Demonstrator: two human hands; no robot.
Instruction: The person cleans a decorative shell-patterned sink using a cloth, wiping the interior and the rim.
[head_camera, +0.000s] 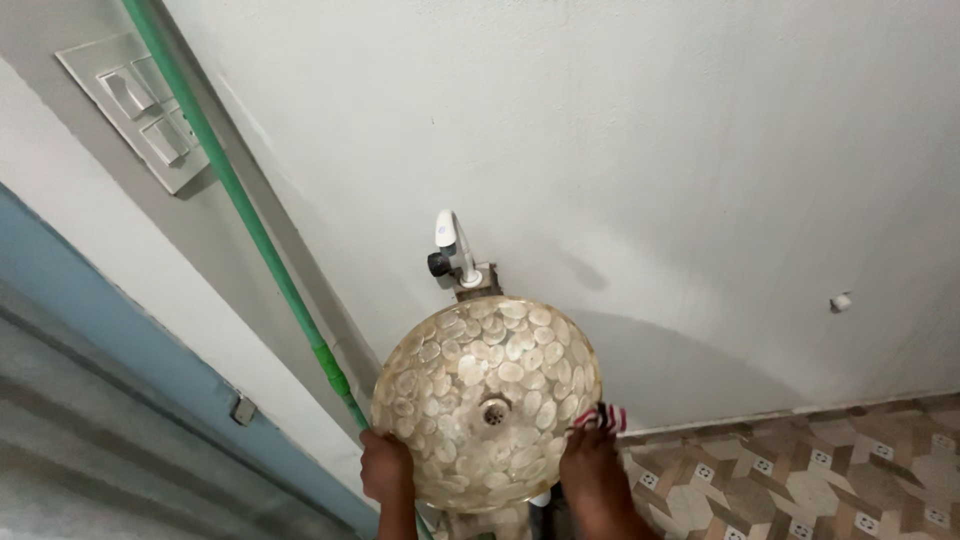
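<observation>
Left hand (386, 466) clasps basin (487, 402) near-left rim; right hand (592, 462) grips striped cloth (603, 417) at right rim. Brace w/ left, wipe inward toward drain (494, 410).

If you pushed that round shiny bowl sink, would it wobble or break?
The bowl sink probably wouldn't roll: it seems fixed at its drain below the tap. Its glossy, shell-like surface looks hard, slippery and possibly brittle. Both hands, the left hand and right hand, rest on its rim, suggesting it's stiff.
</observation>
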